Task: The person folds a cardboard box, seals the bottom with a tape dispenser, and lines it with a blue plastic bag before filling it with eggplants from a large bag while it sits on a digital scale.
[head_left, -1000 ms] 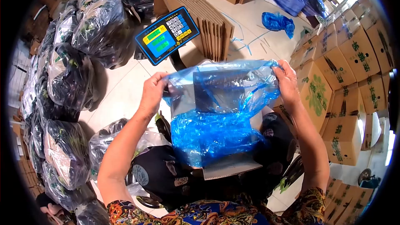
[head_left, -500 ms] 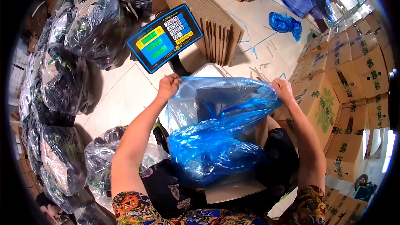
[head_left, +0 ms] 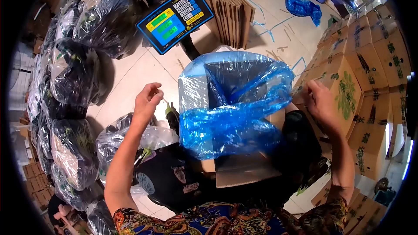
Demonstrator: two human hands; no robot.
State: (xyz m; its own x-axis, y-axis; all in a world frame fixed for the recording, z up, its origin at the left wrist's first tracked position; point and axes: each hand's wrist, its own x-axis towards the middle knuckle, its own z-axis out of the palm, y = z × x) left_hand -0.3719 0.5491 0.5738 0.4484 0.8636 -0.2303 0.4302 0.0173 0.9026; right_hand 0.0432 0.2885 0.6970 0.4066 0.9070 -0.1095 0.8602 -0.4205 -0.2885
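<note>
A translucent blue plastic bag lines an open cardboard box between the person's knees, its mouth spread over the box walls. Off the bag's left side, my left hand hangs in the air with fingers curved and apart, holding nothing. To the right of the bag, my right hand is also off the plastic; its fingers are partly bent and apart, with nothing visible in them. Beyond the box stands a scale display with lit green readouts. Part of a dark eggplant shows left of the box.
Clear bags of dark produce line the left side. Flattened cardboard sheets stand behind the scale display. Printed cartons are stacked at the right. A crumpled blue bag lies on the floor at the back right.
Both hands have let go of the bag's rim and moved outward, away from it. The bag's far edge now lies over the box's back wall. The view has shifted slightly.
</note>
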